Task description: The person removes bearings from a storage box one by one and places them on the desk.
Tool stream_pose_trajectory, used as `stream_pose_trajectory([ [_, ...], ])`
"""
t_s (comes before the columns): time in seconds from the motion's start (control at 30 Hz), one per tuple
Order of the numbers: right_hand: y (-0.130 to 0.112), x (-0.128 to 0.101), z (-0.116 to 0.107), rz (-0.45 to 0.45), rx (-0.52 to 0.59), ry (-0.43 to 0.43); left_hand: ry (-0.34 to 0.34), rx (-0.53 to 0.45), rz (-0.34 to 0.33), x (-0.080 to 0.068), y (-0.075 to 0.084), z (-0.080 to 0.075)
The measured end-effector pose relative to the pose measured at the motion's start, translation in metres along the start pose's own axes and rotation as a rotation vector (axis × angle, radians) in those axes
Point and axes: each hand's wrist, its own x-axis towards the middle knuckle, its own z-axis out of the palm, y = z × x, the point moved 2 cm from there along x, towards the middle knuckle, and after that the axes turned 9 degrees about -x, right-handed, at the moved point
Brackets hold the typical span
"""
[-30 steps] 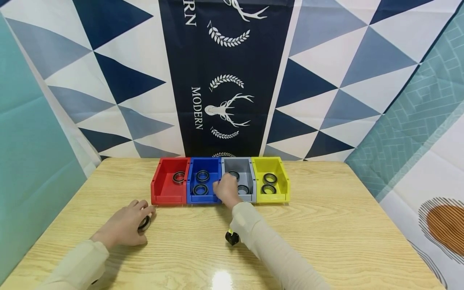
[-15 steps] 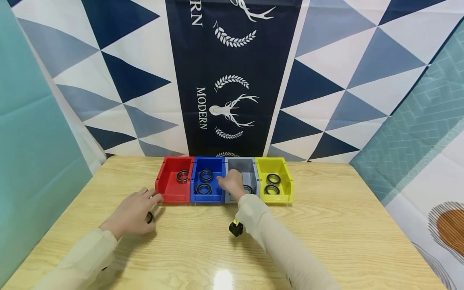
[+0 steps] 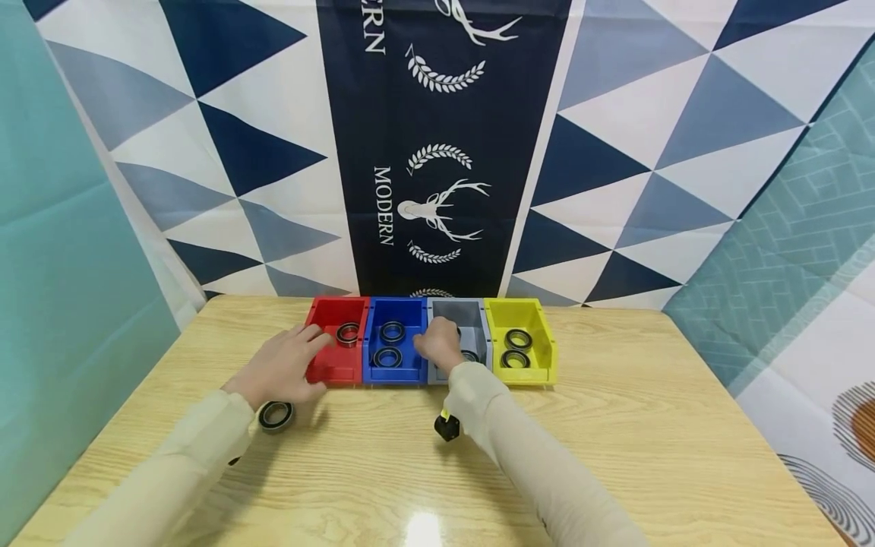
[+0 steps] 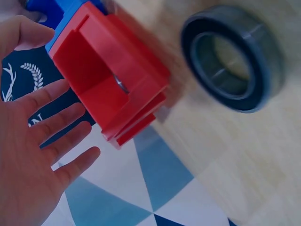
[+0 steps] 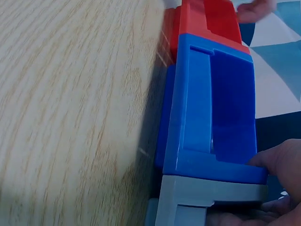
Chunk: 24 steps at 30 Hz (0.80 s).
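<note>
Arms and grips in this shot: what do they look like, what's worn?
A person's: left sleeve and right sleeve both long, cream, loose-cuffed. Left grip and right grip are bare hands, no gloves visible. A black angular block with a yellow-green strip shows beside the right sleeve.

You can read "MODERN" (image 3: pixel 383 206) in white, turned sideways, on the dark backdrop strip (image 3: pixel 444 121). Above it you get only "ERN" (image 3: pixel 372 26), rest cut off. Your left wrist view catches partial lettering (image 4: pixel 35 120) there too, probably ending in N; too dim to be sure.
</note>
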Motion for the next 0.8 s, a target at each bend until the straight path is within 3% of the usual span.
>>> stream_pose_trajectory([
  [0.17,0.006,-0.001,0.002,-0.038,-0.028,0.053,-0.046,-0.037,-0.008,0.02,0.0,0.0],
  [0.43,0.006,-0.003,0.004,-0.065,-0.025,0.096,-0.088,0.03,-0.074,0.051,-0.003,0.004],
  [0.8,0.004,-0.003,0.004,-0.034,-0.034,0.09,-0.099,0.078,-0.177,0.072,-0.013,0.018],
])
